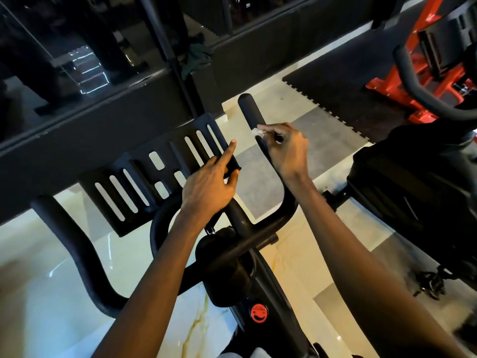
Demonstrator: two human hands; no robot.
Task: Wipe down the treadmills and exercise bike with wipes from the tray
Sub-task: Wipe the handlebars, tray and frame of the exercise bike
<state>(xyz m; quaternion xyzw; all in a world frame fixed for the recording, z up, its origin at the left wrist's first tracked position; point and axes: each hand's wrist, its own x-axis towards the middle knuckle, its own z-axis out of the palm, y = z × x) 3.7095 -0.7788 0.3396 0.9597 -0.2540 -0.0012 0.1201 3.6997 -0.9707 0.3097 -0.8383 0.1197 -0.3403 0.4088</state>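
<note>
At the exercise bike's (240, 220) right handlebar horn (247, 107): pinching small white wipe (256, 131) in fingers (271, 130) of right hand (286, 151), pressing it to the grip for rubbing. Clamping slotted holder (144, 177) edge between index and thumb of left hand (209, 187), likely to brace the bars.

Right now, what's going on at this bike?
A person is wiping down the exercise bike. The right hand pinches a small crumpled white wipe against the right handlebar grip. The left hand holds the near corner of the slotted device tray, index finger lying straight along its edge and thumb beneath. A second machine with a red frame stands off to the right, untouched.
</note>
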